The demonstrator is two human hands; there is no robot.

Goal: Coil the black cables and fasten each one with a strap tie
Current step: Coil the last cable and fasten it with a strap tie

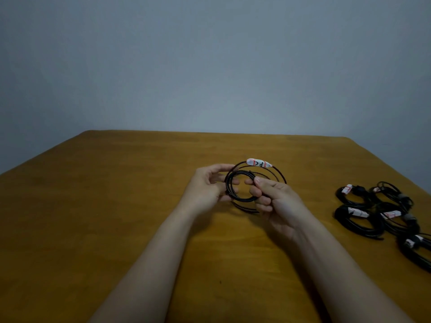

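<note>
A thin black cable [235,198] is wound into several loose loops above the middle of the wooden table [93,206]. A white label with red marks and black letters [258,163] sits on its far, outermost loop. My left hand [207,186] grips the coil's left side, fingers curled around the strands. My right hand [271,197] pinches the coil's right side between thumb and fingers. The right part of the loops is hidden behind my right hand.
At the table's right edge lies a pile of coiled black cables [382,215], each with white-and-red labels and some with grey ties. A plain grey wall stands behind the table's far edge.
</note>
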